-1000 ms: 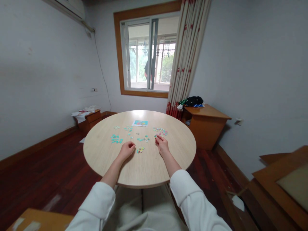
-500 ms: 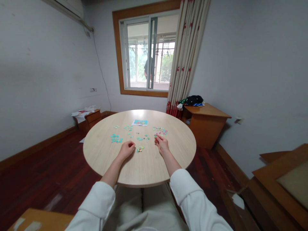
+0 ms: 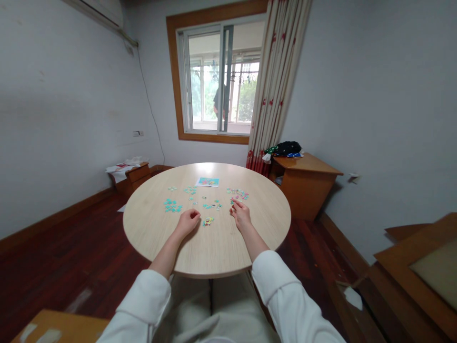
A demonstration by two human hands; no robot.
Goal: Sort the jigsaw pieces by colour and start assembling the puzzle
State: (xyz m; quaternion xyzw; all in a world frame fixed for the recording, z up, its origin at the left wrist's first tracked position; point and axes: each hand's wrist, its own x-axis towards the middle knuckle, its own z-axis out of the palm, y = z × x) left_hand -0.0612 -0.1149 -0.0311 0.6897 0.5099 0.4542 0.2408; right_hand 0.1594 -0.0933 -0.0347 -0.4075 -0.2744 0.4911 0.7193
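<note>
My right hand [image 3: 241, 214] is raised over the right part of the round table, thumb and fingers pinched on a small greenish puzzle piece [image 3: 232, 202]. Curled fingers close my left hand [image 3: 188, 223], which rests on the tabletop; whatever they hold, if anything, is hidden. Between the hands lies a small cluster of joined yellow and multicoloured puzzle pieces [image 3: 208, 222]. Loose teal pieces [image 3: 173, 206] lie beyond my left hand, and pink pieces [image 3: 240, 194] just beyond my right. Several mixed pieces [image 3: 213, 206] are scattered in the middle. Farther back lies a colourful picture sheet [image 3: 208, 182].
The pale round table [image 3: 221, 255] has its near edge at my lap. A wooden cabinet [image 3: 307, 186] with cloths on top stands behind right, and a low wooden stand [image 3: 137, 175] with papers behind left. Outside the window [image 3: 221, 81] a person is partly visible.
The small piece in my right fingers has shifted or turned slightly. My left hand stays in the same place, and the pieces on the table look unchanged.
</note>
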